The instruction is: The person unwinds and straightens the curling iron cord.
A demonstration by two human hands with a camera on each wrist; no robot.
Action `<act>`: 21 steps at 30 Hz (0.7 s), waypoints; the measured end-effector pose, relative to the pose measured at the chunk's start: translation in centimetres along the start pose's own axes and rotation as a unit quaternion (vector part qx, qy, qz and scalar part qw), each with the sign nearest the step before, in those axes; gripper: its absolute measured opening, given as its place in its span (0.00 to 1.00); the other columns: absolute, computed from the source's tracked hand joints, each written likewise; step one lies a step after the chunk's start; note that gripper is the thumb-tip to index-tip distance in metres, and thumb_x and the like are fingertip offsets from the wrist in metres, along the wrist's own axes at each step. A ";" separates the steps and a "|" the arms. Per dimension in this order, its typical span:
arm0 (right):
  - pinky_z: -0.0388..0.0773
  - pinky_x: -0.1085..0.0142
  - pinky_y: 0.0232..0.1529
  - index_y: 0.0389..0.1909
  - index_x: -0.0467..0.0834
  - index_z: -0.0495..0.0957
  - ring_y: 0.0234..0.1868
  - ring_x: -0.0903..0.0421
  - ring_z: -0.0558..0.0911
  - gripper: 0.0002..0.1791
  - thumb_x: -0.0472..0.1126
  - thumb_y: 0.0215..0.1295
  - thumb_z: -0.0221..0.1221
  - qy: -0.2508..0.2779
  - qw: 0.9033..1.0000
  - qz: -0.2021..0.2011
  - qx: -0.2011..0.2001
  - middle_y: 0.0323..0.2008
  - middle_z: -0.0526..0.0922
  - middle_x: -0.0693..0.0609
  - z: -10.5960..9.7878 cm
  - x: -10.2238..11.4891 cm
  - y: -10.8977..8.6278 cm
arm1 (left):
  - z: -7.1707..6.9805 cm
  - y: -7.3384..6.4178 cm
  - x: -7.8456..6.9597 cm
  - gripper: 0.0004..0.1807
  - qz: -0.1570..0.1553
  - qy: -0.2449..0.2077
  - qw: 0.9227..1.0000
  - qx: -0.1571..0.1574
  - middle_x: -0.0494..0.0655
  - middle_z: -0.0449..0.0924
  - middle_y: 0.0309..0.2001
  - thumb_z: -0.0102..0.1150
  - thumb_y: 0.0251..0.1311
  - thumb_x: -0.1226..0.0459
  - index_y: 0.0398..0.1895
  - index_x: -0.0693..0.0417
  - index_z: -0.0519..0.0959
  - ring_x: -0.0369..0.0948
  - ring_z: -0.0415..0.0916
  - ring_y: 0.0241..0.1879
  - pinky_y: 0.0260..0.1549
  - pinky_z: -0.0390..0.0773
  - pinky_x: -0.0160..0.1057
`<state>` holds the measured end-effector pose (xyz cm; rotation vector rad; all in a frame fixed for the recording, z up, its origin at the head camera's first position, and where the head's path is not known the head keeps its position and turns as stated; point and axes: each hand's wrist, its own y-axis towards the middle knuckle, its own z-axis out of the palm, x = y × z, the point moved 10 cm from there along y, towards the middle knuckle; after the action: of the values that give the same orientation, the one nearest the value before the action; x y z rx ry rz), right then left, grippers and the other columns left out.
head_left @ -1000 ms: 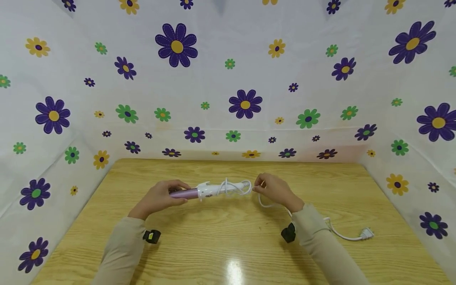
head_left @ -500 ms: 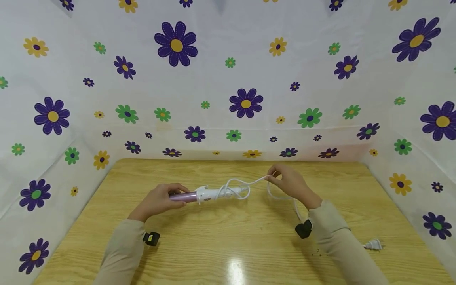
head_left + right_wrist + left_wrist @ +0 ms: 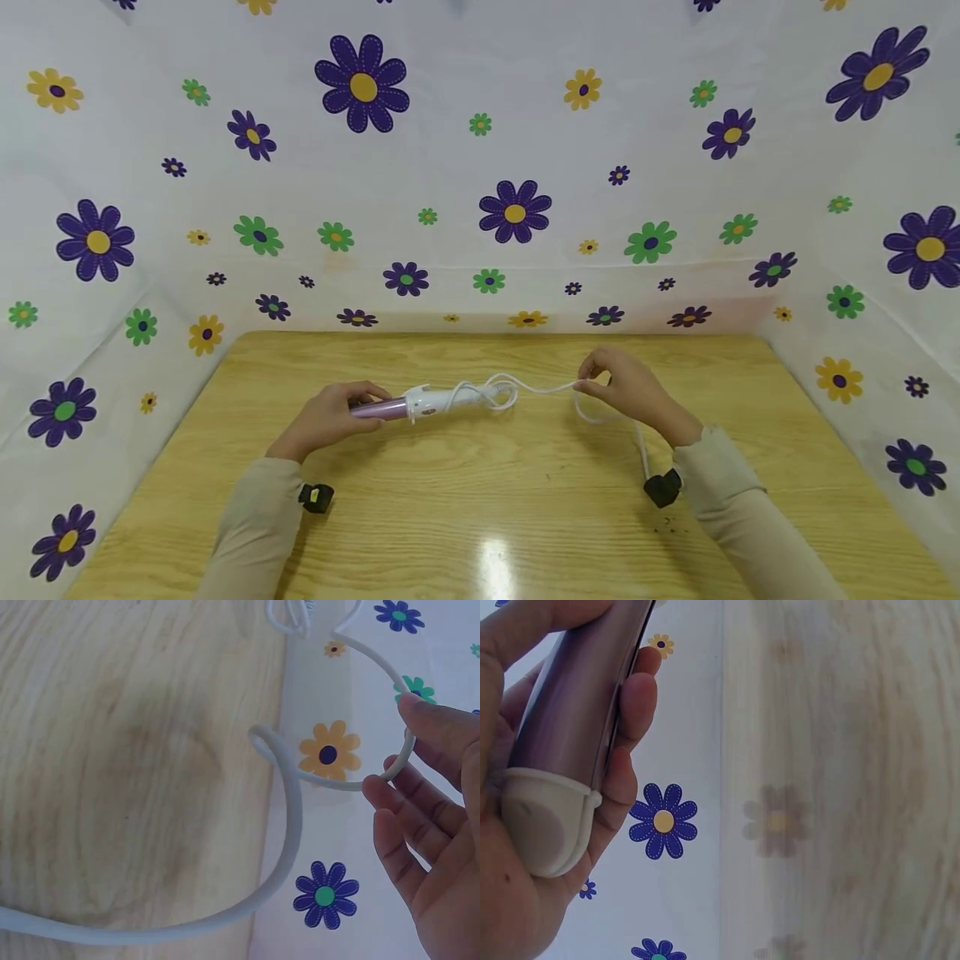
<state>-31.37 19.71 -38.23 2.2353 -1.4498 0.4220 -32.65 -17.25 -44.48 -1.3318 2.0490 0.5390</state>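
A curling iron (image 3: 420, 403) with a purple barrel and white handle is held above the table, nearly level. My left hand (image 3: 322, 422) grips it by the barrel (image 3: 574, 697); the white end cap (image 3: 544, 825) lies against the palm in the left wrist view. White cord (image 3: 542, 389) loops around the handle and stretches right. There my right hand (image 3: 633, 390) pinches the cord between thumb and fingers. Past the pinch, a curve of cord (image 3: 289, 817) hangs and runs back toward my right wrist. The plug is out of sight in every view.
The wooden table (image 3: 450, 517) has a patterned cloth wall (image 3: 442, 175) of printed flowers behind it and at both sides. A black wrist camera (image 3: 317, 498) sits at my left cuff, another black camera (image 3: 663, 488) at my right. Small dark specks (image 3: 670, 525) mark the table.
My right hand has moved right, away from the handle, drawing out a length of cord. The loops look looser. The plug, earlier visible at right, has gone out of sight. My left hand keeps its grip.
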 end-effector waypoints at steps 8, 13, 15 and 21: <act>0.76 0.55 0.41 0.32 0.47 0.78 0.42 0.49 0.80 0.06 0.45 0.62 0.64 -0.015 1.000 0.008 0.020 0.37 0.81 0.52 1.3 -1.2 -0.6 | -0.5 -0.3 0.4 0.16 0.004 0.006 1.000 -0.010 0.48 0.82 0.36 0.70 0.52 0.60 0.46 0.45 0.82 0.41 0.74 0.34 0.35 0.73 0.40; 0.77 0.52 0.44 0.33 0.45 0.79 0.42 0.50 0.79 0.06 0.44 0.62 0.64 -0.002 0.999 0.016 0.028 0.39 0.80 0.50 2.1 -2.0 -0.6 | -0.6 -0.3 0.4 0.16 -0.002 0.006 1.000 -0.014 0.47 0.82 0.36 0.70 0.52 0.59 0.46 0.45 0.82 0.41 0.75 0.34 0.35 0.73 0.39; 0.76 0.51 0.45 0.36 0.43 0.80 0.43 0.49 0.79 0.07 0.42 0.62 0.64 0.011 0.999 0.015 0.027 0.40 0.80 0.49 2.2 -2.2 -0.6 | -0.5 -0.3 0.4 0.16 -0.004 0.004 1.000 -0.012 0.46 0.82 0.36 0.70 0.52 0.59 0.46 0.44 0.82 0.40 0.75 0.34 0.35 0.73 0.38; 0.76 0.55 0.42 0.42 0.40 0.81 0.45 0.48 0.78 0.11 0.41 0.62 0.64 0.044 0.999 0.007 0.021 0.44 0.81 0.47 2.3 -2.1 -0.6 | -0.4 -0.5 0.3 0.17 -0.001 0.001 1.000 -0.011 0.47 0.82 0.36 0.70 0.52 0.60 0.46 0.46 0.82 0.41 0.74 0.34 0.35 0.73 0.39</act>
<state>-31.62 20.41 -41.33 2.2115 -1.4247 0.5527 -32.39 -17.89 -44.36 -1.3480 2.0489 0.5616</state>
